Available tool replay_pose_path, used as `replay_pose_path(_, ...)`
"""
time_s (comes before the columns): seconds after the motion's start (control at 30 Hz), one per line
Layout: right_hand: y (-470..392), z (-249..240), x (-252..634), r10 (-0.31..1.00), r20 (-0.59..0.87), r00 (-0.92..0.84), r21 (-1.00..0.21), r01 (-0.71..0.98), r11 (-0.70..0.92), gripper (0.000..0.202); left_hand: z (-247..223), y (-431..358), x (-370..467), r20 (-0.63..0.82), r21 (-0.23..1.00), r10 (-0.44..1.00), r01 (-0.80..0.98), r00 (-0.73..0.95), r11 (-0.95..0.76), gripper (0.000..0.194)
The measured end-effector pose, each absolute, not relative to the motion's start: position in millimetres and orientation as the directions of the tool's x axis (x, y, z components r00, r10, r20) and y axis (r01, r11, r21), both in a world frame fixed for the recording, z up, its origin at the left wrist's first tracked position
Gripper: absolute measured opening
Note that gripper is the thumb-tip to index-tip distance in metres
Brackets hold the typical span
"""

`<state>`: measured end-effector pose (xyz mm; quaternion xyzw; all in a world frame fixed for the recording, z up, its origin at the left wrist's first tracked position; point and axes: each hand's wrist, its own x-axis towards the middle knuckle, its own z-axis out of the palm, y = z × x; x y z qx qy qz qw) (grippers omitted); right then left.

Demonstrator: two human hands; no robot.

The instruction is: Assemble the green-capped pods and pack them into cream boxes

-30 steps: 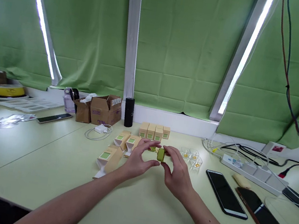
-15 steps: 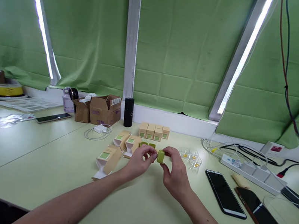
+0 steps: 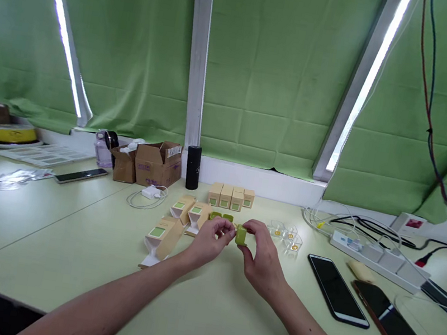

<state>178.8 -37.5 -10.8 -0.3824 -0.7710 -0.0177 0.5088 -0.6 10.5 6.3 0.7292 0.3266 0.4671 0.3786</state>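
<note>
Over the middle of the table, my right hand point(image 3: 264, 259) grips a small olive-green case point(image 3: 240, 235) between thumb and fingers. My left hand point(image 3: 212, 240) is pinched closed at the left side of that case, by a tiny gold-coloured bit; what its fingertips hold is too small to make out. Behind my left hand lie more green cases point(image 3: 227, 217), partly covered by it. Three opened cardboard boxes point(image 3: 165, 235) with green labels are left of my hands. Several clear plastic holders point(image 3: 290, 234) with gold centres stand right of the case.
Several closed small cardboard boxes point(image 3: 225, 196) stand in a group farther back. A black cylinder point(image 3: 193, 168) and a brown carton point(image 3: 158, 165) are against the wall. On the right lie a phone point(image 3: 337, 290), another phone point(image 3: 397, 328) and a white power strip point(image 3: 376, 260) with cables.
The green case has turned slightly in my right hand. Both hands keep almost the same place, and the whole view has shifted a little.
</note>
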Motion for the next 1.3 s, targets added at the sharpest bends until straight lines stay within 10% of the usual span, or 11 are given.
replay_pose_path(1.3,-37.4,-10.8,179.2,0.605,0.775,-0.179,-0.392,0.616,0.684,0.042,5.9,12.1,-3.2,0.409,0.873,0.852,0.132,0.327,-0.47,0.026)
